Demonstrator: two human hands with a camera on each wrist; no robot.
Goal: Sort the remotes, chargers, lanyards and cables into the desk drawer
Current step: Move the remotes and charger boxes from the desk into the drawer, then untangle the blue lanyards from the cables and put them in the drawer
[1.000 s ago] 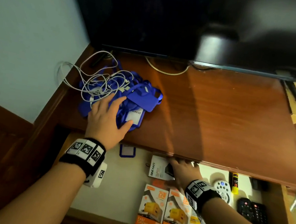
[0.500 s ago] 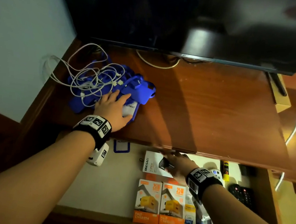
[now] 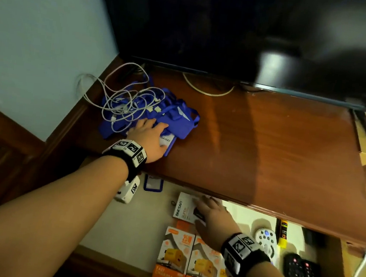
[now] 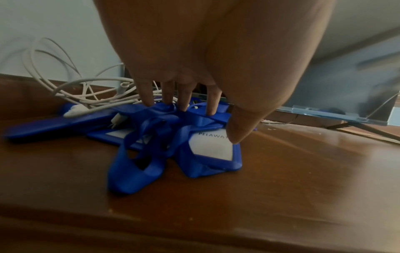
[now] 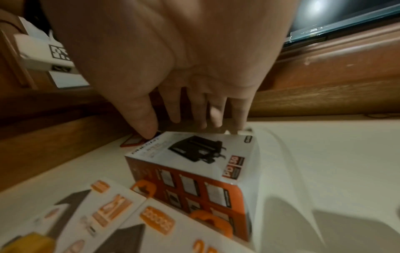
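A tangle of blue lanyards (image 3: pixel 179 124) (image 4: pixel 138 164) with badge holders lies on the desk top at the back left, with white cables (image 3: pixel 122 100) (image 4: pixel 86 95) looped over it. My left hand (image 3: pixel 149 135) (image 4: pixel 194 119) rests on the pile, fingers straight on the straps and the thumb on a white badge card (image 4: pixel 212 145). Below, in the open drawer (image 3: pixel 137 223), my right hand (image 3: pixel 210 211) (image 5: pixel 194 128) touches the far edge of a white charger box (image 3: pixel 184 208) (image 5: pixel 194 154), fingers straight.
Two orange charger boxes (image 3: pixel 172 259) lie at the drawer's front. A white remote (image 3: pixel 266 239), a black remote (image 3: pixel 301 274) and a yellow stick (image 3: pixel 283 233) lie at its right. A blue badge holder (image 3: pixel 153 183) sits at the drawer's back left. A TV (image 3: pixel 234 31) overhangs the desk.
My left hand has slid further onto the lanyard pile and its spread fingers have drawn together. My right hand stays on the white charger box.
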